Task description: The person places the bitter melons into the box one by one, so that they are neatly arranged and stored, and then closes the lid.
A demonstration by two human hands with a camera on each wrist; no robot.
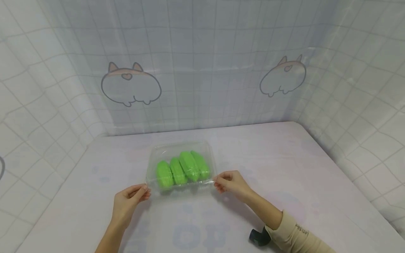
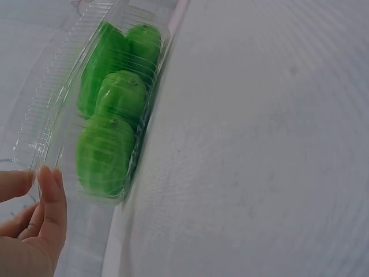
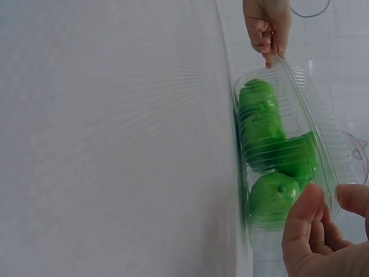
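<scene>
A clear plastic clamshell box (image 1: 181, 146) sits on the table in the head view, holding several bright green, elongated, fruit-like pieces (image 1: 189, 166) side by side. At its near left corner, my left hand (image 1: 128, 203) pinches the rim between thumb and fingers. The near right corner of the rim is between the thumb and fingertips of my right hand (image 1: 233, 184). In the left wrist view, the ribbed lid (image 2: 55, 75) slants over the green pieces (image 2: 105, 156). The right wrist view shows both hands at opposite ends of the rim (image 3: 305, 104).
A pale patterned cloth covers the table (image 1: 196, 218). Grid-patterned curtains (image 1: 205, 70) with cartoon animals hang behind it and at both sides. A dark rounded object (image 1: 259, 237) is by the right cuff (image 1: 283, 228).
</scene>
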